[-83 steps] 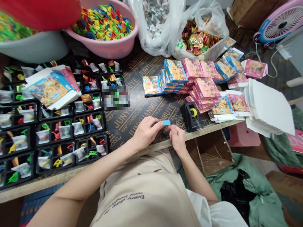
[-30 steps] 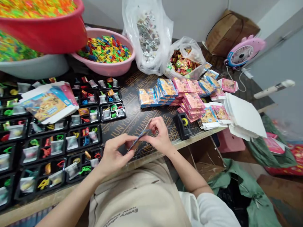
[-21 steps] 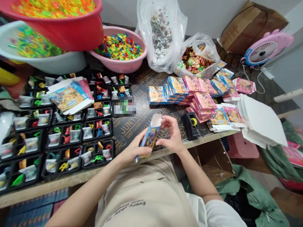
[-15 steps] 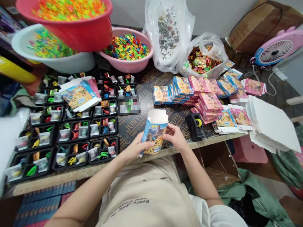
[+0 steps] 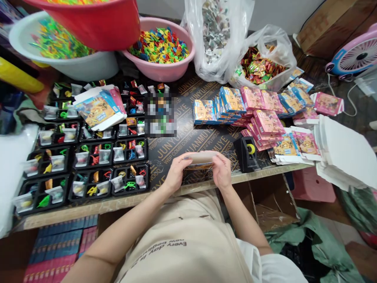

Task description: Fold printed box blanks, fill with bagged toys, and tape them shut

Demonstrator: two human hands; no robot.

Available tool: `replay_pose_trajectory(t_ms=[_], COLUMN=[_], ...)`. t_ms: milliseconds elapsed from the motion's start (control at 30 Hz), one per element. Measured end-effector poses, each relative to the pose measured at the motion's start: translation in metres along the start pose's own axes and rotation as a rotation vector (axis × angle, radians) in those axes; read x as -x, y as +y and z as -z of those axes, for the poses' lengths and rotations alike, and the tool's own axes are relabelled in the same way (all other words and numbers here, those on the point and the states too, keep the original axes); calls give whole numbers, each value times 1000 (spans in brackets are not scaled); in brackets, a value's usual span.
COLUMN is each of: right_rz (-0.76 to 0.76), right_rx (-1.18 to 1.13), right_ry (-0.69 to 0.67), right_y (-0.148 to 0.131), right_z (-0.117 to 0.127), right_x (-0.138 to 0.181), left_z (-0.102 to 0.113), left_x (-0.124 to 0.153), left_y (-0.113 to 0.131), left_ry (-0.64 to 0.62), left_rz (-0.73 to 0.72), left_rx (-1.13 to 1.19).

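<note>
I hold a small printed cardboard box [image 5: 200,159] level over the table's front edge [image 5: 259,173], its pale inner side facing up. My left hand [image 5: 174,174] grips its left end and my right hand [image 5: 221,171] grips its right end, fingers curled on the card. Just right of my right hand stands a black tape dispenser [image 5: 246,153] with a yellow roll. Beyond it lie stacks of blue and pink finished boxes [image 5: 235,103].
Black trays [image 5: 85,157] of small plastic toys and sachets fill the left of the table, with flat box blanks [image 5: 98,108] on them. Basins of coloured toys [image 5: 160,45] and plastic bags [image 5: 216,35] stand at the back. White flat sheets [image 5: 343,151] overhang the right edge.
The box stood upright and open between my hands half a second ago; now it is turned flat and level, with a hand at each end. The view has tilted down slightly.
</note>
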State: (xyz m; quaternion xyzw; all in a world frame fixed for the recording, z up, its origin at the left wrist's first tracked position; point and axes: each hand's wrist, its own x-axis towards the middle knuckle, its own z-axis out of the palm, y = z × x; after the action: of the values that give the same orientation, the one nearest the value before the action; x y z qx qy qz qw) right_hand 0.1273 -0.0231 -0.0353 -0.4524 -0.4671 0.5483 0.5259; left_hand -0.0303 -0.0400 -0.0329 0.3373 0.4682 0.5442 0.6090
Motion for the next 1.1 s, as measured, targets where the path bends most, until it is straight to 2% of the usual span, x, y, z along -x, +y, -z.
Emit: replay_pose_trajectory(t_ms=[133, 233, 333, 500, 567, 633, 700, 767, 867, 900, 933, 1033, 1067, 1100], right_rz=[-20, 99, 208, 272, 295, 320, 364, 470, 636, 656, 658, 603, 556, 487], right_rx=[-44, -75, 35, 189, 223, 268, 328, 397, 533, 585, 637, 773, 812, 844], right_ry=[63, 145, 180, 152, 120, 93, 61, -6, -115, -93, -15, 470, 603, 675], right_y=[-13, -12, -7, -5, -5, -3, 1, 4, 1, -3, -7, -20, -23, -25], right_z=[-5, -11, -14, -7, -3, 3, 9, 18, 39, 49, 60, 103, 119, 135], right_x=[-6, -6, -3, 2, 2, 0, -3, -5, 1, 4, 9, 18, 20, 21], left_z=[-3, -11, -14, -5, 2, 9, 18, 26, 34, 35, 34, 29, 27, 25], left_x=[-3, -3, -3, -2, -4, -7, -11, -14, -17, -17, -18, -20, -21, -22], left_y=[12, 13, 8, 10, 13, 14, 10, 4, -5, -6, -6, 1, 5, 9], left_ry=[-10, 77, 75, 30, -11, -71, -159, -245, -284, -274, -261, -268, -292, -327], left_rz=[-58, -233, -340, -267, -306, -480, -722, -932, -1096, -1117, -1131, -1164, -1171, -1167], left_rx=[-40, -76, -120, -188, -273, -431, -602, -730, -836, -857, -879, -948, -985, -1038])
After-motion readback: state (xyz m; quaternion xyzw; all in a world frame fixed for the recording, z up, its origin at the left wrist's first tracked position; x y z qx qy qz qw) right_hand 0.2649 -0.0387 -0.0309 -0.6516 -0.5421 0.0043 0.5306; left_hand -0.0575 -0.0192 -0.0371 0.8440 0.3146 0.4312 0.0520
